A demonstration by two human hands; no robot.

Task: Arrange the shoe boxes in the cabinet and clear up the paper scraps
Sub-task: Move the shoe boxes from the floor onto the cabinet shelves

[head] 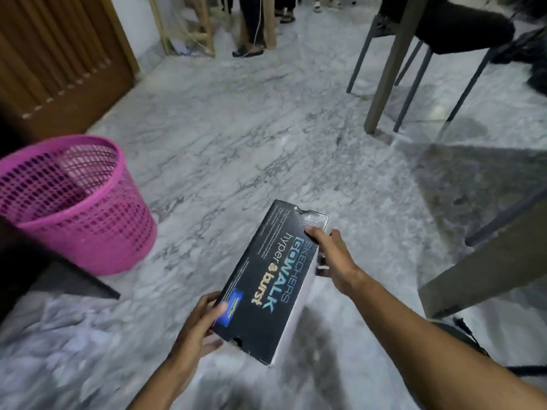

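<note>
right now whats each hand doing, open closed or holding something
Left hand: closed on the near end of the black shoe box.
Right hand: closed on the far end of the same box.

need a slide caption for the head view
Both hands hold a black shoe box above marble floor beside a pink basket.

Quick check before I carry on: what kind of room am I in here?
Probably a home living or dining room: grey-veined marble floor, dark grey metal-legged chair beside a table leg, and a pink plastic mesh wastebasket near a slatted wooden door.
</note>
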